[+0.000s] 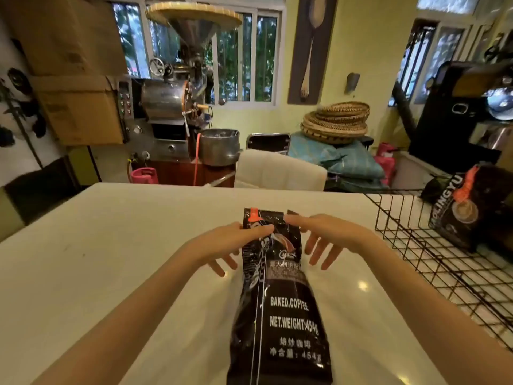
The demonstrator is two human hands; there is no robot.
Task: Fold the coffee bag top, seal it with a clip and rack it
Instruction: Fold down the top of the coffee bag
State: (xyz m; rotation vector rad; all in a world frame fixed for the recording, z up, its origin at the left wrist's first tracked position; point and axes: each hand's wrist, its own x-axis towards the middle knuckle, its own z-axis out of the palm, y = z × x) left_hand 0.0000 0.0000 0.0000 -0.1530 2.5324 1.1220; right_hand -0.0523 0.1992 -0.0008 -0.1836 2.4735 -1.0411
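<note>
A tall black coffee bag (pixel 280 315) with white print lies flat on the white table (pixel 111 259), its top pointing away from me. An orange clip (pixel 254 215) sits at the top left corner of the bag. My left hand (pixel 222 241) rests against the bag's upper left side, thumb and forefinger lying on the bag near its top. My right hand (pixel 324 237) is at the upper right, forefinger touching the top edge, the other fingers spread and hanging free. Neither hand clearly pinches the bag.
A black wire rack (pixel 433 245) stands on the table at the right; it holds another black coffee bag (pixel 466 209) sealed with an orange clip (pixel 467 184). A white chair back (pixel 280 170) stands beyond the table's far edge. Roasting machines and stacked baskets lie further back.
</note>
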